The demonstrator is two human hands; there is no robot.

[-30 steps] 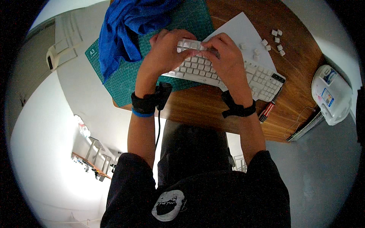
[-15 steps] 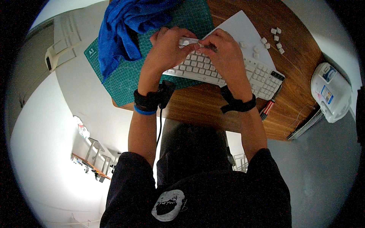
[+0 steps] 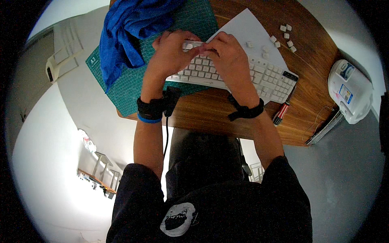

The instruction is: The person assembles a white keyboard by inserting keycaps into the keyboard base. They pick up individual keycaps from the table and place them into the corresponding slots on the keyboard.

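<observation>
A white keyboard [image 3: 202, 73] lies across the green cutting mat [image 3: 121, 89] and the wooden table, under both my hands. My left hand [image 3: 172, 52] grips its far edge, the fingers curled at the back and the thumb reaching right over the keys. Closed in a pinch, my right hand [image 3: 229, 54] works above the far row of keys, its fingertips meeting the left thumb. Something small and dark shows at the right fingers, but its kind is hidden. Loose white keycaps [image 3: 265, 49] lie on a white sheet [image 3: 239, 30] behind the keyboard.
A blue towel [image 3: 121, 44] lies bunched on the mat's left part. Several more keycaps [image 3: 287, 35] are scattered on the wooden table [image 3: 312, 81]. A screwdriver with a red-striped handle [image 3: 281, 113] rests near the front edge. A white plastic container [image 3: 350, 93] stands at the right.
The whole scene has shifted slightly left and up in view. Both hands keep to the same part of the keyboard, with the left thumb and right fingertips still together.
</observation>
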